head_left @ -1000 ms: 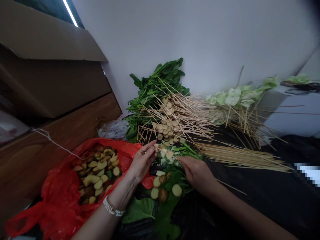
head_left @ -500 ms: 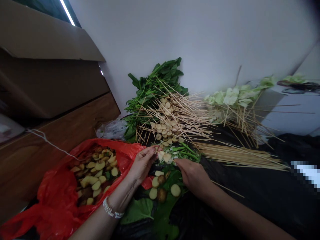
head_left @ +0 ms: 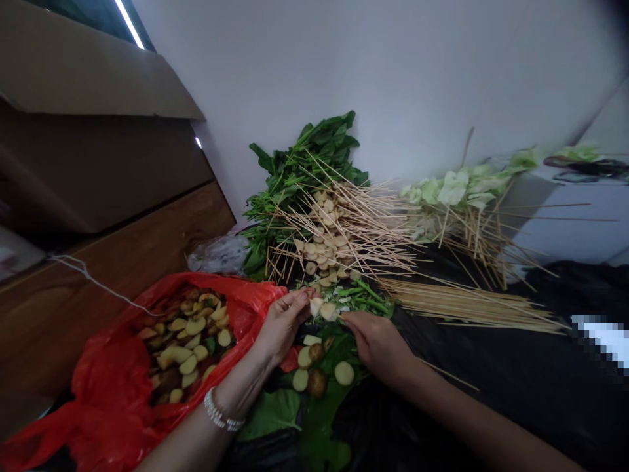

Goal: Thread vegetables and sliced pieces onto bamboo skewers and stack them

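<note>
Two pale potato slices (head_left: 327, 310) sit side by side between my hands, apparently on a thin stick. My left hand (head_left: 285, 322), with a beaded bracelet on the wrist, pinches at their left end. On their right, the fingers of my right hand (head_left: 376, 341) are closed round the stick, most of which is hidden. Below my hands, loose potato slices (head_left: 344, 373) lie on green leaves (head_left: 275, 413). An open red plastic bag (head_left: 111, 373) full of cut potatoes (head_left: 184, 357) stands at the left. Skewered potato slices (head_left: 327, 252) are piled just beyond my hands.
Bare sticks (head_left: 472, 303) lie in a bundle at the right. Skewered cabbage leaves (head_left: 455, 189) are behind them. Leafy greens (head_left: 309, 157) lean on the wall (head_left: 393, 85). A cardboard box (head_left: 98, 157) stands at the back left. Black plastic (head_left: 491, 367) covers the surface.
The view has shifted very slightly. Both hands keep nearly the same pose, with the potato slices still between them.
</note>
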`<state>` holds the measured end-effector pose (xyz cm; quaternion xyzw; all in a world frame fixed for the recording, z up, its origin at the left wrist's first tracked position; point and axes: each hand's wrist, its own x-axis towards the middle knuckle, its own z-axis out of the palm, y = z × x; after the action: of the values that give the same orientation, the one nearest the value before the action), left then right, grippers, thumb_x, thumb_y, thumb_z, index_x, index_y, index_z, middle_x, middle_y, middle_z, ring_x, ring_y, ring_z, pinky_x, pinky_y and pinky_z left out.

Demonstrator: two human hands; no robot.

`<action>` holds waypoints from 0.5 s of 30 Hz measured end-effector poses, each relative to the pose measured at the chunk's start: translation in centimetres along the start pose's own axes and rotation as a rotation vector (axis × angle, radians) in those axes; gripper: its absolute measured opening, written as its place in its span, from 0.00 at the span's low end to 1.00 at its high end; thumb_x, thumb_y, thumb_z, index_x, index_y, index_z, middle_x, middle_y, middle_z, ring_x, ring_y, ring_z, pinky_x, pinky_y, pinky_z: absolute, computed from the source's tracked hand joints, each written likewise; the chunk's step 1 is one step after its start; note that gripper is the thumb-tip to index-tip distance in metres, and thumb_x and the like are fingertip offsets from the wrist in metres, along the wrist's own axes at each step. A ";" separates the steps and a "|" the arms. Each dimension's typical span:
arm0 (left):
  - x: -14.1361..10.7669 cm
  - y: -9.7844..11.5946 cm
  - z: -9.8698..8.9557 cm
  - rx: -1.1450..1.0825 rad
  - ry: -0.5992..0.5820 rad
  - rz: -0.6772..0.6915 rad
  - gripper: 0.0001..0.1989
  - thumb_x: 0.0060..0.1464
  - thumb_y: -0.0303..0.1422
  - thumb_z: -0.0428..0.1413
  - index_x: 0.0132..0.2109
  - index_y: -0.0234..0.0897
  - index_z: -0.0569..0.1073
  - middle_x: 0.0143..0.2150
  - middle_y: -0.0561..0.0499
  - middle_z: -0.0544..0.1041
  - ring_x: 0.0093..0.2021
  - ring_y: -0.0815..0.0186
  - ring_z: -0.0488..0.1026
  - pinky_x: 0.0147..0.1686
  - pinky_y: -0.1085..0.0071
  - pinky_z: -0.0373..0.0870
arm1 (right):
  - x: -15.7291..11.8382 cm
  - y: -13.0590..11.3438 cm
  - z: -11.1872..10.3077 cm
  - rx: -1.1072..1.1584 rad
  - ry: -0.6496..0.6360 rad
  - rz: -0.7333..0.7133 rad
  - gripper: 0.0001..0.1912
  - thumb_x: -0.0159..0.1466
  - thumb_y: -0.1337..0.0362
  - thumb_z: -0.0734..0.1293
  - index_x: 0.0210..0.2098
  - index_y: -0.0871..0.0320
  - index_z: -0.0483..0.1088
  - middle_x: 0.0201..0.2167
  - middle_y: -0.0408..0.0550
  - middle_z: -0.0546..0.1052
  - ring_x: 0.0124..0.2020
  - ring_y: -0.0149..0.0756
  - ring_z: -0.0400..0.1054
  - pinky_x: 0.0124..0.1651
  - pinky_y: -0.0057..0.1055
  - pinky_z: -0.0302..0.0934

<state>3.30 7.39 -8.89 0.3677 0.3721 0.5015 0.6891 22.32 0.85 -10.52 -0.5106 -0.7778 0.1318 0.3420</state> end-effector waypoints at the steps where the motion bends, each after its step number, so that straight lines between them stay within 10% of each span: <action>1: 0.0 0.0 0.1 0.003 0.003 -0.002 0.19 0.35 0.39 0.73 0.35 0.34 0.82 0.35 0.49 0.83 0.35 0.68 0.77 0.40 0.73 0.72 | 0.0 0.0 0.0 -0.001 0.002 0.000 0.13 0.66 0.73 0.56 0.38 0.59 0.73 0.34 0.51 0.79 0.37 0.38 0.73 0.42 0.30 0.64; 10: -0.2 0.1 0.2 0.038 -0.025 0.017 0.22 0.36 0.40 0.72 0.40 0.35 0.79 0.37 0.49 0.82 0.37 0.68 0.77 0.41 0.73 0.71 | 0.4 0.2 -0.7 -0.031 0.105 -0.068 0.14 0.67 0.71 0.56 0.41 0.58 0.73 0.38 0.51 0.80 0.40 0.37 0.75 0.45 0.31 0.66; 15: -1.4 0.2 0.4 0.453 -0.343 0.094 0.15 0.43 0.36 0.69 0.39 0.38 0.78 0.34 0.50 0.79 0.36 0.66 0.74 0.39 0.71 0.68 | 1.0 1.0 -2.2 -0.046 0.294 -0.072 0.13 0.68 0.69 0.58 0.43 0.58 0.73 0.38 0.49 0.81 0.38 0.37 0.76 0.42 0.30 0.68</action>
<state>3.28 6.01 -8.30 0.6087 0.3352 0.3675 0.6181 24.22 1.85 -9.11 -0.5039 -0.7399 0.0256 0.4450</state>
